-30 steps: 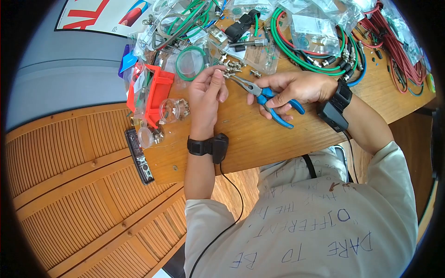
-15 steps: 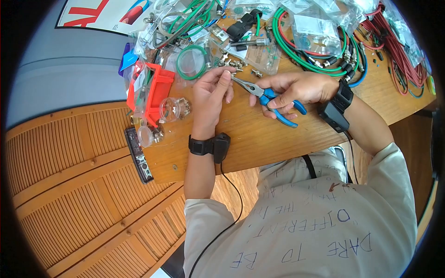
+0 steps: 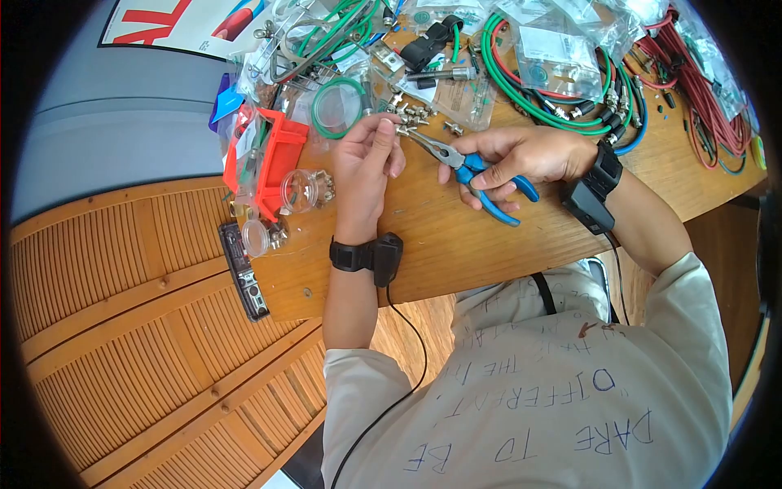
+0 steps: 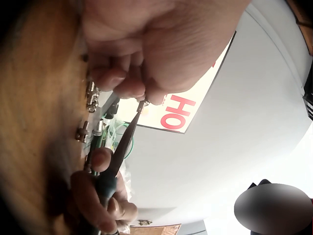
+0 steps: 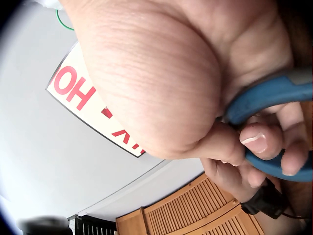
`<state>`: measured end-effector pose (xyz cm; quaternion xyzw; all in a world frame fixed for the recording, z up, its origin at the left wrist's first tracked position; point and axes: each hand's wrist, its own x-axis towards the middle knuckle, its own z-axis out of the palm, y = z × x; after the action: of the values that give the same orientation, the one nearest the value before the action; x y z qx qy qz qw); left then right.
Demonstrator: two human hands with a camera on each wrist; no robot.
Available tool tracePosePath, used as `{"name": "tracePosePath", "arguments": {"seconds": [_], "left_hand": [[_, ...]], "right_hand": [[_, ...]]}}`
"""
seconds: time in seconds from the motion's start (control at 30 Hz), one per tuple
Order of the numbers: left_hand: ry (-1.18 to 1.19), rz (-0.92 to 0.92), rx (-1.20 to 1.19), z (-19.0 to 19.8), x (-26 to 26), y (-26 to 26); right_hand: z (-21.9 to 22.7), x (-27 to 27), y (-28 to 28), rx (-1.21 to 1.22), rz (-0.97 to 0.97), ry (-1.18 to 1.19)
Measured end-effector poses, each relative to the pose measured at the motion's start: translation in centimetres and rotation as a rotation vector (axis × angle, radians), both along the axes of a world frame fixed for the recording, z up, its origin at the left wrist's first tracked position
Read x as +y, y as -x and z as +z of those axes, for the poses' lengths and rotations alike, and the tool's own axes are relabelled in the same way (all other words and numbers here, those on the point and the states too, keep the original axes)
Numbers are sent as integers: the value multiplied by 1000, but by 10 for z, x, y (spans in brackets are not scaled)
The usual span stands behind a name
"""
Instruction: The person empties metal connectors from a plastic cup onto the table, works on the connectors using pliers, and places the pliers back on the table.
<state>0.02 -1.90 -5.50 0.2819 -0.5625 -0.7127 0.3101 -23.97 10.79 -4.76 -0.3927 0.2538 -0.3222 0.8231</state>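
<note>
My left hand [image 3: 365, 163] pinches a small metal piece [image 4: 143, 104] between thumb and index finger. It looks like part of a connector, and most of it is hidden by the fingertips. In my right hand [image 3: 533, 155] are long-nose pliers [image 3: 446, 155] with blue handles, their nose pointing left. The tips of the pliers meet the metal piece right at my left fingertips in the left wrist view. The right wrist view shows my fingers curled around a blue handle [image 5: 274, 93]. Just beyond the plier tips, several metal connectors [image 3: 415, 114] lie on the wooden table [image 3: 440, 244].
Left of my left hand are a clear jar [image 3: 300, 192] of metal fittings lying on its side and a red bin [image 3: 281, 163]. Behind sit a green cable coil [image 3: 316, 122], plastic bags [image 3: 554, 61] and more cables. A bundle of red cables [image 3: 692, 85] is at far right.
My left hand and the plier tips shifted slightly right half a second ago, then came back left. The pliers and the small metal piece stay in my hands throughout.
</note>
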Motion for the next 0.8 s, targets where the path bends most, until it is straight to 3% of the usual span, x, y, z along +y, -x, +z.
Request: {"name": "tracePosePath", "arguments": {"seconds": [0.5, 0.8], "left_hand": [[-1, -29, -52, 6, 7, 4], [84, 152, 29, 9, 1, -3]], "right_hand": [[1, 0, 2, 12, 13, -6], [4, -2, 0, 20, -37, -90]]}}
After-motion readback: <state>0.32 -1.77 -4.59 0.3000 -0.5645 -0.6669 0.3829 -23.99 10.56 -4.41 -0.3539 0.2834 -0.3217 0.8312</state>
